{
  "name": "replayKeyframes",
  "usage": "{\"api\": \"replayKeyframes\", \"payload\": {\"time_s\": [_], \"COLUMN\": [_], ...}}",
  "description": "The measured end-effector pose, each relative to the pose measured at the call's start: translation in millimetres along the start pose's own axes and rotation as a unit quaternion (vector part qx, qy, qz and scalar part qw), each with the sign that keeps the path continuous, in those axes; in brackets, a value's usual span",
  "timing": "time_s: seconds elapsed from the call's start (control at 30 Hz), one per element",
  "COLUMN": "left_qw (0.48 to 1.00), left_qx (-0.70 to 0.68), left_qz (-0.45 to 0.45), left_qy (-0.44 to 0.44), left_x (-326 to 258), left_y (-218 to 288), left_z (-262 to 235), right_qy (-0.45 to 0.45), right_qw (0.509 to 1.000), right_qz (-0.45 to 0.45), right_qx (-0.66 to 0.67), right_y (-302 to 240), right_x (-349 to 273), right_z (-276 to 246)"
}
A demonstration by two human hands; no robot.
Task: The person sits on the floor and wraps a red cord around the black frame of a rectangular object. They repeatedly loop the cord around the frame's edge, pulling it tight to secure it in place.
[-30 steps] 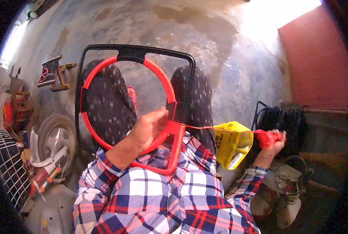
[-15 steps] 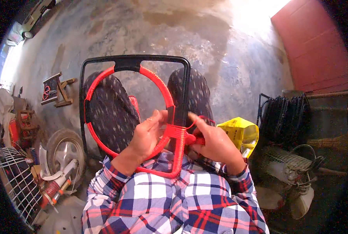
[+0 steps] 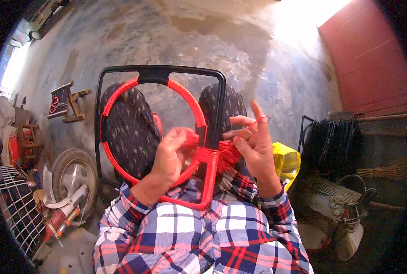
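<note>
A black rectangular frame [image 3: 220, 91] with a round ring inside rests across my lap. Red cord wraps much of the ring [image 3: 185, 99] and the frame's near right corner [image 3: 208, 182]; other stretches are bare black. My left hand [image 3: 169, 153] is inside the ring, its fingers closed on a red bundle of cord [image 3: 191, 138] beside the frame's right bar. Just outside that bar, more loose red cord [image 3: 228, 155] hangs in a bunch. My right hand [image 3: 256, 148] is raised beside it, fingers partly spread, with a red strand [image 3: 249, 131] drawn across them.
A yellow bag [image 3: 285, 162] stands by my right knee. Farther right are stacked black frames [image 3: 333, 144] and a wire-caged device [image 3: 326, 194]. On the left lie a wheel [image 3: 77, 178], a white wire grid [image 3: 18, 205] and a small wooden stool [image 3: 68, 102].
My right hand has lifted away from the bar, its fingers spreading and drawing the red strand outward. A red bundle now shows in my left fingers. The frame has barely shifted.
</note>
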State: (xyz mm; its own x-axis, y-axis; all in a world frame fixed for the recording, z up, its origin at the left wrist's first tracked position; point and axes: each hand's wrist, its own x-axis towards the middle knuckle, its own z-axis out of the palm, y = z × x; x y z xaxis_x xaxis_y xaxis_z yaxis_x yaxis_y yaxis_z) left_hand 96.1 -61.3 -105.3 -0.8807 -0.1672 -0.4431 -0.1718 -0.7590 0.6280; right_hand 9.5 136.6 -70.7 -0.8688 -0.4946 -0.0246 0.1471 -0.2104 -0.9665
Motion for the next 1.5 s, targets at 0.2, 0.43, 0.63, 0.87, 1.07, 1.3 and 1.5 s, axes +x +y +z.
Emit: {"api": "replayKeyframes", "payload": {"time_s": [0.2,0.43,0.63,0.87,1.07,1.3,1.5], "left_qw": [0.934,0.705,0.771,0.952,0.981,0.990,0.981], "left_qx": [0.229,0.485,0.436,0.240,0.181,0.050,0.023], "left_qz": [0.270,0.503,0.449,0.188,0.046,-0.037,-0.061], "left_qy": [0.047,-0.123,-0.120,-0.015,-0.053,-0.128,-0.181], "left_x": [-14,-26,-25,-12,-7,-6,-6], "left_y": [0,8,5,-1,-1,0,1], "left_z": [7,12,4,3,1,4,2], "right_qy": [0.004,-0.135,-0.048,-0.086,-0.150,0.023,-0.157], "right_qw": [0.990,0.797,0.955,0.818,0.821,0.983,0.809], "right_qz": [-0.069,-0.296,-0.203,-0.180,0.100,0.121,0.063], "right_qx": [-0.126,-0.510,-0.209,-0.540,-0.542,-0.134,-0.563], "right_y": [6,-1,0,-23,-37,-23,-31], "right_x": [5,18,15,2,-5,-11,-10], "right_z": [5,29,20,-24,-40,-32,-60]}}
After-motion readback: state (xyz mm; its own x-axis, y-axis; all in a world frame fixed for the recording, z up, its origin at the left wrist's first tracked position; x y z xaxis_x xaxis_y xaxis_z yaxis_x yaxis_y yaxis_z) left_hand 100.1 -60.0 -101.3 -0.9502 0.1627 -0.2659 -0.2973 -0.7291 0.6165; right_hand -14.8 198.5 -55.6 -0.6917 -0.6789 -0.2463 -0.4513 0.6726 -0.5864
